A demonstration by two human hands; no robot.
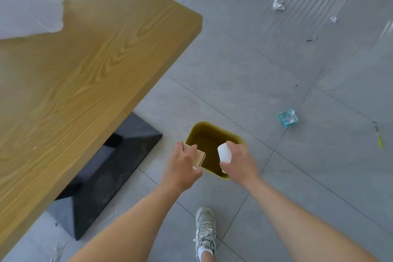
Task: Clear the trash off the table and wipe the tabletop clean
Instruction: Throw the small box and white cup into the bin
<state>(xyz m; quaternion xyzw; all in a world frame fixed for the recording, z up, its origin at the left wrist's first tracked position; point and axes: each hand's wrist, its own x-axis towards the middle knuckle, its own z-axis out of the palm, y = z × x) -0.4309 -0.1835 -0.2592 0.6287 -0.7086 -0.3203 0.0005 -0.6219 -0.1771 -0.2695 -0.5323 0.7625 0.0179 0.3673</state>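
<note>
A yellow-green trash bin (212, 126) stands on the grey floor beside the wooden table (85, 66). Both hands hover over the bin's near rim. My left hand (182, 166) is shut on a small tan cardboard box (198, 158), held above the bin's left edge. My right hand (238, 162) is shut on a white paper cup (224, 152), tilted over the bin's opening. The bin's inside looks dark and I cannot tell what lies in it.
The table's black base (106, 176) sits left of the bin. Crumpled white paper (278, 4), a smaller scrap (333, 19) and a blue wrapper (288, 117) lie on the floor. A blurred white bag with an orange object (32, 6) rests on the table's far end. My shoe (205, 232) is below.
</note>
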